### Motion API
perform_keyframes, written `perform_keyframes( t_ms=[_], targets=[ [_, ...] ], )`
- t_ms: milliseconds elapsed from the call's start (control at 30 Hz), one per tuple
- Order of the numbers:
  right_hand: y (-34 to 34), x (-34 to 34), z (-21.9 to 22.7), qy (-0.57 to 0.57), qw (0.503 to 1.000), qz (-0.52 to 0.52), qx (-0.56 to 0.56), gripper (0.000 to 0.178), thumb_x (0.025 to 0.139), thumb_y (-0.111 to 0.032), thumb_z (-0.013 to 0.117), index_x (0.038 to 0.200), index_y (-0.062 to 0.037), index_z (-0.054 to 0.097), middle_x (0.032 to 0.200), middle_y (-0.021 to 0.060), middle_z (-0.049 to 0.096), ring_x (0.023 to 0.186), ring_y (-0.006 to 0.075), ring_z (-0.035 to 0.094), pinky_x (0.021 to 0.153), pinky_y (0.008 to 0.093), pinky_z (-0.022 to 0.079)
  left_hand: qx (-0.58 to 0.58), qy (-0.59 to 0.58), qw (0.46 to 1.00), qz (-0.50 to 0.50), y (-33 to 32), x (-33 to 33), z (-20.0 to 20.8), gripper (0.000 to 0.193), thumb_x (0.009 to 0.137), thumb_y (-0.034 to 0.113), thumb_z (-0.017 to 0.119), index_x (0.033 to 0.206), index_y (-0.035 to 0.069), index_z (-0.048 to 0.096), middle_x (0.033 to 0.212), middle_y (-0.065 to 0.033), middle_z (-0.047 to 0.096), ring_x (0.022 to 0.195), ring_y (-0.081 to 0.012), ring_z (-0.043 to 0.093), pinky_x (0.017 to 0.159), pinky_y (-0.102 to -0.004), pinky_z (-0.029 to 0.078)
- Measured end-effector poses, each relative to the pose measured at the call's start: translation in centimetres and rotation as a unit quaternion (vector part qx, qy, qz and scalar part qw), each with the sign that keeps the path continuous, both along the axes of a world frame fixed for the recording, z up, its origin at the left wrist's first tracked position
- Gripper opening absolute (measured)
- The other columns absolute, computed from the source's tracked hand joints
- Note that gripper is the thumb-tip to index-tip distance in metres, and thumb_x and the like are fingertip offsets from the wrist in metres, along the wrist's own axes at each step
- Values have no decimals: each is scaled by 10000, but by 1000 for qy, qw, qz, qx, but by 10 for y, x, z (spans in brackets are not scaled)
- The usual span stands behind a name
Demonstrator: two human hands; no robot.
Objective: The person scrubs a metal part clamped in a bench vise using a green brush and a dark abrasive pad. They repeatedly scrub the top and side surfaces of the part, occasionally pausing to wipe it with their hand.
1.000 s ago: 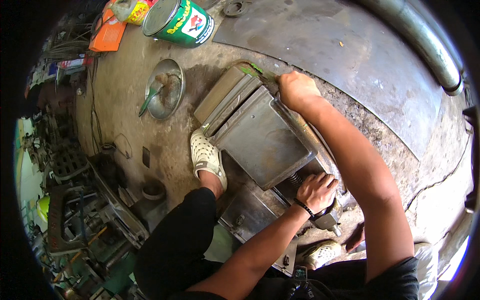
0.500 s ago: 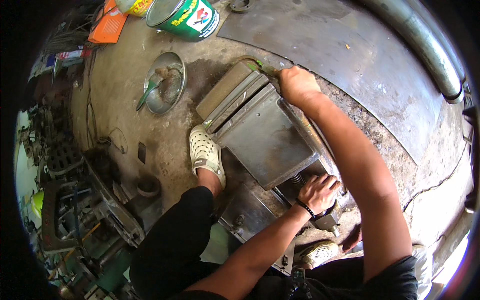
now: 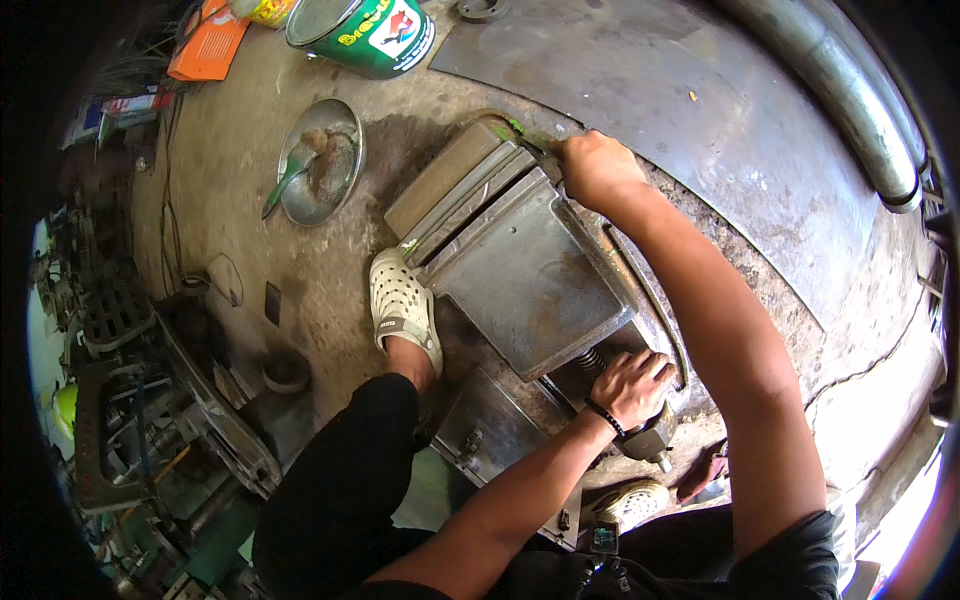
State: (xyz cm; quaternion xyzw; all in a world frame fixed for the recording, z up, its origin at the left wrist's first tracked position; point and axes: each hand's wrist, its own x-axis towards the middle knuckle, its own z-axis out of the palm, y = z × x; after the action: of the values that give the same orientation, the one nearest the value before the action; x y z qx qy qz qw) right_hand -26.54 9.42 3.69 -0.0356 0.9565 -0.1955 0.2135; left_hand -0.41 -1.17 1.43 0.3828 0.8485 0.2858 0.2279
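A big grey metal vise (image 3: 535,275) lies on the floor between my feet, its jaws slightly apart. My left hand (image 3: 633,388), with a dark beaded bracelet at the wrist, curls its fingers over the vise's near end, beside the threaded screw (image 3: 592,362). At the vise's far right corner my right hand (image 3: 598,170) is closed around a narrow, flat green-brown tool (image 3: 537,140). Most of that tool is hidden by my fist, so its kind is unclear. Green marks show on the far jaw near it.
Left of the vise, a metal bowl (image 3: 345,125) holds a green-handled brush (image 3: 287,188). A green paint bucket (image 3: 395,50) stands farther off. To the right lie a steel sheet (image 3: 700,130) and a thick metal pipe (image 3: 840,90). Machine parts (image 3: 225,400) crowd the left. My shod foot (image 3: 402,300) touches the vise.
The whole view has shifted slightly to the left. Both hands keep nearly the same places on and beside the vise.
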Motion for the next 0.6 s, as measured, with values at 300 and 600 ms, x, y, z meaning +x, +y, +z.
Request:
perform_keyframes(
  t_ms=[300, 600],
  targets=[
    [-1, -4, -9, 20, 1000, 1, -6, 354, 921, -121, 572, 1252, -171, 687, 1091, 189, 727, 1043, 359, 702, 905, 458, 568, 16, 22, 999, 20, -1, 3, -4, 302, 813, 242, 674, 1098, 144, 652, 1097, -19, 611, 1083, -198, 588, 866, -410, 482],
    [0, -9, 2, -4, 1000, -8, -8, 348, 923, -112, 593, 1258, -152, 678, 1089, 192, 728, 1039, 363, 703, 904, 463, 569, 12, 21, 999, 22, -1, 1, 1, 284, 832, 249, 660, 1102, 158, 653, 1092, -12, 618, 1073, -192, 591, 855, -403, 479]
  ],
)
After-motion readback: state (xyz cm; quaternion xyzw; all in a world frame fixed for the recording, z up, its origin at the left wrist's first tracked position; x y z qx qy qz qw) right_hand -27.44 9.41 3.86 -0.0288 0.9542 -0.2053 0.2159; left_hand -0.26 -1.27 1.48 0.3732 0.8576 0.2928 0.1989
